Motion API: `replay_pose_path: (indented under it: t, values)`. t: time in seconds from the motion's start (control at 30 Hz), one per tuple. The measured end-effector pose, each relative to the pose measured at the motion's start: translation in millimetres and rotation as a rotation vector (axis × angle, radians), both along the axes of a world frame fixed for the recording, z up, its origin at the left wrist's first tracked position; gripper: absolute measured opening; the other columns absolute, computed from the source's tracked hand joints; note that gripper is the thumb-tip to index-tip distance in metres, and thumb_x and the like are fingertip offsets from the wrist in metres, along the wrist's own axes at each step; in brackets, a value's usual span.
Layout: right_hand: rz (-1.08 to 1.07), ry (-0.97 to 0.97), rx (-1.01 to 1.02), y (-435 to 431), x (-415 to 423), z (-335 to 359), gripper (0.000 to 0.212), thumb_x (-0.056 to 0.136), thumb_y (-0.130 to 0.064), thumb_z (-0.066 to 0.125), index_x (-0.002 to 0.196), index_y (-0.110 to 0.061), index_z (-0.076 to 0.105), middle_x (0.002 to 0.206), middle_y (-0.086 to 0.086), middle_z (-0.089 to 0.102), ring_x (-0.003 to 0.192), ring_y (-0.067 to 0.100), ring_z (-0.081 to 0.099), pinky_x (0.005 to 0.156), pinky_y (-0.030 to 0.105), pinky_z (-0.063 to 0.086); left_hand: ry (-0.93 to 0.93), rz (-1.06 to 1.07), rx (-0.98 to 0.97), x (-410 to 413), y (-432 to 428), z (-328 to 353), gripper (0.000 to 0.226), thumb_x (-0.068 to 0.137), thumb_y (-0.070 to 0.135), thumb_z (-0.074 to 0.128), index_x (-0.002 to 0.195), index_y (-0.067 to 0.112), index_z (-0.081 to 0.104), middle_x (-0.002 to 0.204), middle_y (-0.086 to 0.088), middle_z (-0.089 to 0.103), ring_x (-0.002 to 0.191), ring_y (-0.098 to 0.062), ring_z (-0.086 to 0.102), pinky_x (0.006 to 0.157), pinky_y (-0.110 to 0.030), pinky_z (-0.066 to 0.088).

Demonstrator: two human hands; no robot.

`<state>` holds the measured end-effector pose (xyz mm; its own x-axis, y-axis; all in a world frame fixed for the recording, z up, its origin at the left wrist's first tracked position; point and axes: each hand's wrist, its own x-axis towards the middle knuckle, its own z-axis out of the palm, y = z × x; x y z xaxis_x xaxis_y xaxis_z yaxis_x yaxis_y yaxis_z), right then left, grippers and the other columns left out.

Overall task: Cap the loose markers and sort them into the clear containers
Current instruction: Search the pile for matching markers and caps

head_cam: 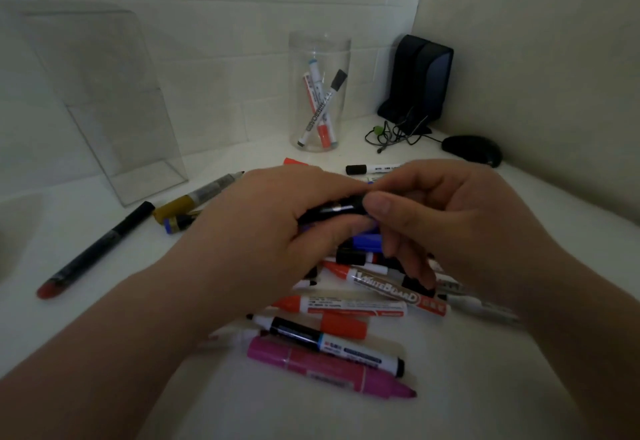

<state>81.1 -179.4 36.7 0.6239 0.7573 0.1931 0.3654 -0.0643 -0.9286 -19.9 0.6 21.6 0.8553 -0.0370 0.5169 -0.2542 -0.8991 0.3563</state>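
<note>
markers (346, 304): heaped loose at 6 o'clock, several uncapped. only three sorted into the round jar (343, 58) at 12 o'clock; none seen in the clear box (104, 93) at 10. gripping a black marker (332, 211) at centre in the left hand (249, 225), right hand (450, 218) fingers pinching its end, likely capping. early going, most left to do.

Left hand (256, 221): bare; back and knuckles in view.
Right hand (460, 225): bare; fingers and thumb in view.
Thumbnail (381, 204): on the right hand; short, rounded, plain.
Left forearm (104, 342): bare up to the picture's edge.
Right forearm (581, 308): bare up to the picture's edge.
Light: dim; finer detail cannot be told.
</note>
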Motion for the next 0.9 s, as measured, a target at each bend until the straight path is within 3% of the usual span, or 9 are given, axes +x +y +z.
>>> replay_pose_path:
  t: [0.1, 0.2, 0.3, 0.37, 0.53, 0.6, 0.7, 0.83, 0.9]
  values:
    - [-0.063, -0.059, 0.027, -6.4, 12.6, -0.1, 0.037, 0.072, -0.048, 0.067, 0.091, -0.016, 0.069, 0.062, 0.012, 0.068, 0.041, 0.019, 0.055, 0.039, 0.023, 0.042, 0.011, 0.059, -0.113, 1.3, 3.3, -4.7, 0.032, 0.095, 0.054, 0.052, 0.123, 0.045, 0.065, 0.099, 0.025, 0.068, 0.091, 0.003, 0.061, 0.074, -0.020, 0.049]
    - [-0.118, -0.155, -0.042, -14.5, 25.2, 3.6, 0.038, 0.076, -0.052, 0.061, 0.083, -0.015, 0.069, 0.061, 0.010, 0.068, 0.043, 0.014, 0.052, 0.042, 0.017, 0.041, 0.024, 0.092, -0.168, 3.7, 7.7, -9.7, 0.038, 0.091, 0.058, 0.048, 0.119, 0.044, 0.068, 0.096, 0.023, 0.069, 0.090, 0.003, 0.060, 0.070, -0.011, 0.044]
    - [-0.131, -0.336, -0.373, -21.7, 38.1, 5.0, 0.024, 0.082, -0.047, 0.068, 0.080, -0.024, 0.071, 0.063, -0.002, 0.070, 0.046, 0.002, 0.055, 0.048, 0.015, 0.044, 0.047, 0.109, -0.150, 5.8, 8.2, -13.8, 0.047, 0.084, 0.062, 0.045, 0.118, 0.041, 0.070, 0.089, 0.026, 0.066, 0.088, 0.006, 0.058, 0.065, -0.009, 0.037]
    - [-0.076, -0.422, -0.619, -24.6, 44.0, 5.0, 0.012, 0.085, -0.040, 0.071, 0.080, -0.028, 0.071, 0.066, -0.018, 0.068, 0.052, -0.004, 0.058, 0.052, 0.013, 0.042, 0.033, 0.106, -0.112, 6.3, 7.7, -15.7, 0.046, 0.091, 0.064, 0.047, 0.119, 0.037, 0.071, 0.085, 0.027, 0.063, 0.085, 0.008, 0.057, 0.064, -0.007, 0.035]
    - [0.081, -0.451, -0.905, -26.8, 46.5, 3.1, 0.007, 0.090, -0.035, 0.070, 0.084, -0.032, 0.068, 0.060, -0.039, 0.056, 0.057, -0.018, 0.053, 0.049, 0.008, 0.039, -0.023, 0.080, -0.119, 3.3, 4.9, -11.8, 0.027, 0.093, 0.045, 0.058, 0.114, 0.039, 0.072, 0.080, 0.020, 0.066, 0.079, -0.003, 0.061, 0.063, -0.016, 0.044]
    - [0.128, -0.481, -0.965, -27.4, 46.2, 0.9, 0.002, 0.090, -0.036, 0.069, 0.090, -0.035, 0.067, 0.062, -0.039, 0.055, 0.057, -0.017, 0.053, 0.051, 0.010, 0.036, -0.050, 0.095, -0.167, 3.4, 2.3, -12.4, 0.019, 0.095, 0.044, 0.060, 0.110, 0.042, 0.071, 0.084, 0.020, 0.067, 0.080, -0.001, 0.062, 0.065, -0.011, 0.044]
    - [0.170, -0.510, -0.977, -27.6, 46.1, -0.9, 0.012, 0.090, -0.032, 0.068, 0.098, -0.041, 0.064, 0.063, -0.034, 0.055, 0.056, -0.010, 0.052, 0.052, 0.012, 0.038, -0.046, 0.179, -0.298, 5.7, -1.0, -13.1, 0.005, 0.096, 0.048, 0.056, 0.092, 0.049, 0.060, 0.088, 0.027, 0.063, 0.075, 0.007, 0.058, 0.060, -0.004, 0.038]
    - [0.198, -0.475, -0.981, -27.6, 45.3, -0.7, 0.020, 0.090, -0.029, 0.068, 0.101, -0.045, 0.061, 0.065, -0.020, 0.059, 0.055, -0.005, 0.053, 0.056, 0.018, 0.045, 0.075, 0.218, -0.383, 6.9, 1.0, -15.6, 0.006, 0.088, 0.051, 0.051, 0.093, 0.046, 0.050, 0.080, 0.008, 0.062, 0.069, -0.010, 0.058, 0.060, -0.031, 0.049]
    - [0.189, -0.481, -0.978, -27.4, 44.5, -1.6, 0.021, 0.089, -0.031, 0.070, 0.101, -0.047, 0.061, 0.070, -0.012, 0.061, 0.058, -0.005, 0.055, 0.056, 0.017, 0.047, 0.118, 0.197, -0.385, 4.9, -0.3, -14.0, 0.016, 0.086, 0.059, 0.048, 0.095, 0.046, 0.053, 0.080, 0.006, 0.063, 0.070, -0.012, 0.058, 0.060, -0.035, 0.048]
